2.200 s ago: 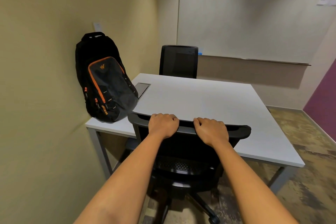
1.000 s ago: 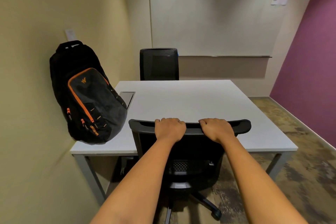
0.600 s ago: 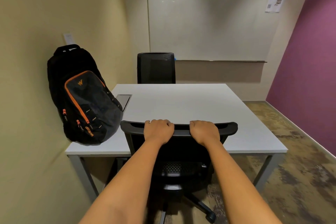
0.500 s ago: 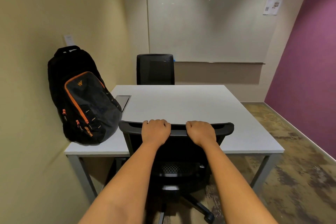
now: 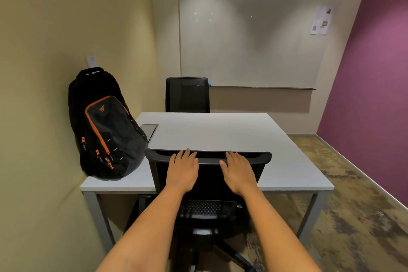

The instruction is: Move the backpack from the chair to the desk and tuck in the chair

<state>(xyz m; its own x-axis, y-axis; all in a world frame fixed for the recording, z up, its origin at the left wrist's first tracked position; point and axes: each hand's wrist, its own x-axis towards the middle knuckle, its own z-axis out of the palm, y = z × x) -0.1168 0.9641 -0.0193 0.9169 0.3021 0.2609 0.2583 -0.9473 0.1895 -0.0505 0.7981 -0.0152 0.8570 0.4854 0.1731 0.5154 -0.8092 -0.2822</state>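
In the lower middle of the frame we rest both hands on the back of the black chair (image 5: 207,183), which stands pushed against the near edge of the white desk (image 5: 220,134). Our left hand (image 5: 182,171) lies flat and spread open, fingers straight and reaching to the top rail of the chair back without curling around it. Our right hand (image 5: 239,172) lies the same way just to its right, palm down, fingers extended, gripping nothing. The black backpack (image 5: 103,126) with orange trim stands at the left of the frame on the near left corner of the desk, leaning back against the yellow wall (image 5: 55,73). A second black chair (image 5: 187,95) stands at the far side of the desk, near the centre of the frame, below a whiteboard (image 5: 249,35). A purple wall (image 5: 375,95) fills the right edge of the frame.
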